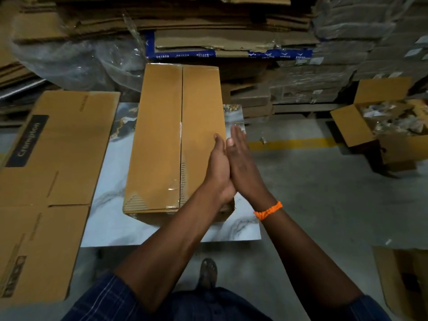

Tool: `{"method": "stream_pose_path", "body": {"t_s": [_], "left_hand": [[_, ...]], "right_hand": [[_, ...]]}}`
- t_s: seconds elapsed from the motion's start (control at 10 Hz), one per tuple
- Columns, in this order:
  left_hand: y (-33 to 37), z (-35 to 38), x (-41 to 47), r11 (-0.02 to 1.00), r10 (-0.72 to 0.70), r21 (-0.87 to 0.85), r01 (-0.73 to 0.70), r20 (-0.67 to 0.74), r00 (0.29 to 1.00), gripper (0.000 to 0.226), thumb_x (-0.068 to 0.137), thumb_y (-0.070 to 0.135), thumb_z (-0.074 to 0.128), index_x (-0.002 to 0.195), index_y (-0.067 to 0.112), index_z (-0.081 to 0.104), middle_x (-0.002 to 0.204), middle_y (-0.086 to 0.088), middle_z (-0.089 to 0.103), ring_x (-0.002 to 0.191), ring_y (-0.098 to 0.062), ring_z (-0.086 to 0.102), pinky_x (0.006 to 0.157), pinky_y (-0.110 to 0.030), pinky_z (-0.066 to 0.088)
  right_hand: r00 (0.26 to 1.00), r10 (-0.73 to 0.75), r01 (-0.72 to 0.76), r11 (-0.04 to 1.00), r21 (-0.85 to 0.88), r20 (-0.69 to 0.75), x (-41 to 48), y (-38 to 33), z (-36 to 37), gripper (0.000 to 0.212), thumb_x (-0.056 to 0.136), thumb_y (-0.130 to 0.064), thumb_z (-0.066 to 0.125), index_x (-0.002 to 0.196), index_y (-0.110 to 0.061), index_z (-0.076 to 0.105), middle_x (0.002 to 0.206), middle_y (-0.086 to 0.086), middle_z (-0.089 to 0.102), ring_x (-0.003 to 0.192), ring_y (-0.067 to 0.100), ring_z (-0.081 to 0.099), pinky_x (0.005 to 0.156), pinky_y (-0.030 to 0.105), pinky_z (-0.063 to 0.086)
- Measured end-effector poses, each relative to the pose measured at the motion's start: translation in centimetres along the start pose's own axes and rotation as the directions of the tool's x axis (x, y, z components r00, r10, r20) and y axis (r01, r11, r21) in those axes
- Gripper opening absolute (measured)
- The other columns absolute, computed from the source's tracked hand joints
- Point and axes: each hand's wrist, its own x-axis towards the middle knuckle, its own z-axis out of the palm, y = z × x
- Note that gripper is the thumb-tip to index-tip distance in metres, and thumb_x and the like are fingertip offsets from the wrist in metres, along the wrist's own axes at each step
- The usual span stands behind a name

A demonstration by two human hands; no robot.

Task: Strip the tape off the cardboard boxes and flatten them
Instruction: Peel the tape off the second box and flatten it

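Long tan cardboard box (159, 135) lies closed on the white marble-patterned table (111, 218), seam side up. That's likely deliberate, since it puts the taped joint where fingers can reach it. Its long axis runs straight away from the person: near end at the table's near part, far end past the far edge, pointing at the stack of flattened brown cardboard (208, 24).

Clear glossy tape (174, 189) shows along the near half of the centre seam, with scuffed, torn paper patches at the near end. My read: stripping is incomplete and the box isn't flattened yet.

Left hand (218, 170) and right hand (242, 163) are pressed palm to palm above the box's right near part, fingers straight, gripping nothing visible. I can't tell if anything is between the palms.

A flattened brown cardboard box with a dark "Crompton" label (58, 147) lies off the table's left side, probably the done pile.
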Motion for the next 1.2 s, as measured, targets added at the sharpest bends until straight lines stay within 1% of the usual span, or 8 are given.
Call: {"method": "stream_pose_path", "body": {"t_s": [0.1, 0.3, 0.5, 0.7, 0.8, 0.9, 1.1, 1.2], "left_hand": [[1.9, -1.6, 0.4, 0.665, -0.030, 0.745, -0.051, 0.095, 0.995, 0.052, 0.108, 0.044, 0.034, 0.148, 0.015, 0.050, 0.148, -0.002, 0.056, 0.139, -0.014, 0.049, 0.120, -0.036, 0.034], [6.9, -4.3, 1.2, 0.786, 0.323, 0.589, -0.191, -0.127, 0.938, 0.036, 0.109, 0.035, 0.041, 0.082, 0.017, 0.058, 0.067, 0.003, 0.058, 0.056, -0.007, 0.054, 0.054, -0.023, 0.042], [23.2, -9.8, 3.4, -0.311, 0.802, 0.946, -0.096, 0.315, 0.508, 0.033, 0.098, -0.004, 0.042, 0.122, 0.007, 0.062, 0.116, -0.010, 0.063, 0.096, -0.019, 0.062, 0.081, -0.014, 0.039], [27.0, -10.1, 6.9, -0.251, 0.775, 0.946, 0.207, 0.068, 0.628, 0.038, 0.100, 0.013, 0.042, 0.130, 0.014, 0.065, 0.129, -0.015, 0.066, 0.117, -0.037, 0.061, 0.081, -0.033, 0.040], [28.9, -7.5, 8.6, -0.539, 0.698, 0.815, 0.213, 0.291, 0.654, 0.045, 0.104, 0.029, 0.037, 0.115, 0.002, 0.071, 0.117, -0.023, 0.069, 0.110, -0.042, 0.063, 0.083, -0.038, 0.045], [30.1, -4.9, 11.0, -0.844, 0.411, 0.529, 0.088, 0.532, 0.741, 0.034, 0.102, 0.024, 0.045, 0.113, 0.008, 0.073, 0.109, -0.021, 0.072, 0.103, -0.040, 0.066, 0.082, -0.041, 0.050], [28.9, -4.3, 13.5, -0.954, 0.045, 0.252, -0.162, 0.655, 0.754, 0.046, 0.091, -0.001, 0.055, 0.134, 0.014, 0.062, 0.139, -0.014, 0.055, 0.110, -0.041, 0.063, 0.087, -0.046, 0.052], [26.5, -5.9, 13.0, -0.949, -0.041, 0.208, -0.237, 0.665, 0.746, 0.048, 0.092, 0.001, 0.054, 0.137, 0.017, 0.057, 0.142, -0.010, 0.048, 0.086, -0.043, 0.066, 0.068, -0.044, 0.050]], "right_hand": [[0.986, 0.074, -0.092, 0.989, -0.119, -0.151, 2.5, 1.9, -0.4, 0.060, 0.109, -0.046, 0.028, 0.161, -0.020, 0.016, 0.169, 0.003, 0.006, 0.156, 0.016, -0.004, 0.127, 0.045, 0.003], [0.990, 0.105, -0.129, 0.934, -0.333, -0.091, 4.4, 1.1, 5.9, 0.074, 0.105, -0.054, 0.033, 0.162, -0.019, 0.001, 0.168, 0.009, -0.010, 0.154, 0.025, -0.014, 0.120, 0.055, -0.005], [0.928, 0.357, -0.372, 0.898, -0.234, -0.106, 5.0, 3.0, 6.0, 0.089, 0.097, -0.050, 0.060, 0.158, -0.003, 0.015, 0.153, 0.019, 0.043, 0.140, 0.036, 0.042, 0.109, 0.039, 0.040], [0.873, 0.475, -0.482, 0.875, -0.050, -0.109, 0.7, 1.5, 9.0, 0.061, 0.102, -0.038, 0.054, 0.146, -0.003, 0.032, 0.143, 0.017, 0.054, 0.129, 0.036, 0.053, 0.101, 0.033, 0.043], [0.802, 0.597, -0.597, 0.802, 0.021, -0.014, -3.3, 0.1, 12.4, 0.080, 0.094, -0.045, 0.063, 0.146, 0.003, 0.026, 0.149, 0.022, 0.046, 0.133, 0.035, 0.051, 0.108, 0.046, 0.045], [0.703, 0.639, -0.699, 0.701, 0.141, 0.312, -6.5, -3.1, 14.7, 0.031, 0.094, -0.035, 0.070, 0.102, -0.007, 0.061, 0.101, 0.016, 0.072, 0.086, 0.033, 0.071, 0.069, 0.041, 0.063], [0.943, 0.037, -0.219, 0.817, -0.534, -0.330, -2.8, -1.7, 9.7, 0.028, 0.083, -0.037, 0.075, 0.106, -0.022, 0.067, 0.103, 0.002, 0.070, 0.100, 0.026, 0.063, 0.083, 0.041, 0.054], [0.837, 0.170, -0.489, 0.658, -0.573, -0.520, -2.7, 2.4, 3.4, 0.077, 0.076, -0.062, 0.073, 0.136, -0.020, 0.049, 0.144, 0.014, 0.047, 0.135, 0.035, 0.038, 0.111, 0.055, 0.035]]}}
